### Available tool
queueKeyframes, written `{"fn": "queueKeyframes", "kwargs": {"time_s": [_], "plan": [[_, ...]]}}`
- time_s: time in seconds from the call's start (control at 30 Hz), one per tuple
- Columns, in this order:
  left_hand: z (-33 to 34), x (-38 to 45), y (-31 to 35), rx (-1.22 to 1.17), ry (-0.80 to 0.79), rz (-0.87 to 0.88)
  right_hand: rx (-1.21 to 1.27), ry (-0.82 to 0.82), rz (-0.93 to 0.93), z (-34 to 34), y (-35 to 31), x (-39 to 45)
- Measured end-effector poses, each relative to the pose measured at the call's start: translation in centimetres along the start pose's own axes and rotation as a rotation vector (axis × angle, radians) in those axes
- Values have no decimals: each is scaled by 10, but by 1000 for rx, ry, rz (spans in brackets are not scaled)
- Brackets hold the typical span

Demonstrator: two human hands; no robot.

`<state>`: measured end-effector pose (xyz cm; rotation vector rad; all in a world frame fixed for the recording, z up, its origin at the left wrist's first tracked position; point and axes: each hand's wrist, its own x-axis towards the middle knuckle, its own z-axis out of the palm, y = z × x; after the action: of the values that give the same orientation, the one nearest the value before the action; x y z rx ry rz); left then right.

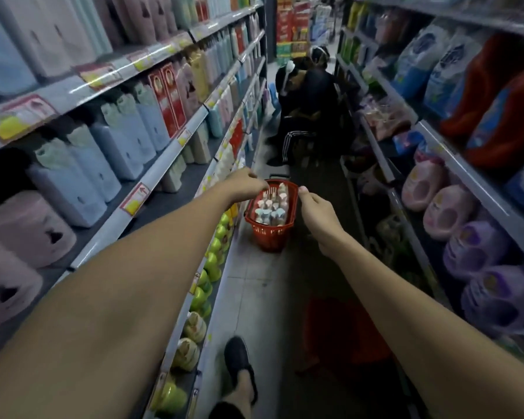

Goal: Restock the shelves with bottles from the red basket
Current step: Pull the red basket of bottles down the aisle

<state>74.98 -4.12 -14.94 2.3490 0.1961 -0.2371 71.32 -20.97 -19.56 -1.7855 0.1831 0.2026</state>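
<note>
A narrow aisle's grey floor (254, 285) holds the red basket (270, 234) of bottles (271, 207) between stocked shelves (152, 173). Left hand (245, 184) and right hand (316, 210) reach toward it, fingers loosely curled, holding nothing.

Both bare arms stretch forward from the bottom corners, converging toward twelve o'clock. The left hand (245, 184) hangs palm down with the wrist bent, fingers drooping in a loose curl with the tips gathered, nothing visibly held in its grip. The right hand (315, 211), at about three o'clock of the left, shows its back, fingers curled inward and the thumb raised toward eleven o'clock; whether it holds anything cannot be told. One bare leg with a dark shoe (238, 362) steps forward at six o'clock.
</note>
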Motion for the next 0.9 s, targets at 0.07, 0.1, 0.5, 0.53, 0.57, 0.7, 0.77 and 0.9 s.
{"fn": "queueKeyframes", "kwargs": {"time_s": [0.07,0.1,0.5,0.53,0.57,0.7,0.77,0.9], "plan": [[1,62,-5,42,-73,12,31,55,22,17,8,60],[1,95,-6,50,-98,31,62,75,45,26,10,91],[-9,494,-17,178,-181,69,469,285,415,101,3,438],[-3,525,-17,197,-194,73,468,289,428,102,5,464],[4,557,-16,213,-217,80,471,297,439,102,7,491],[37,688,-21,303,-267,89,476,354,495,105,34,611],[60,748,-30,328,-265,73,476,384,534,109,57,667],[104,859,-63,394,-325,32,489,406,625,115,99,756]]}}
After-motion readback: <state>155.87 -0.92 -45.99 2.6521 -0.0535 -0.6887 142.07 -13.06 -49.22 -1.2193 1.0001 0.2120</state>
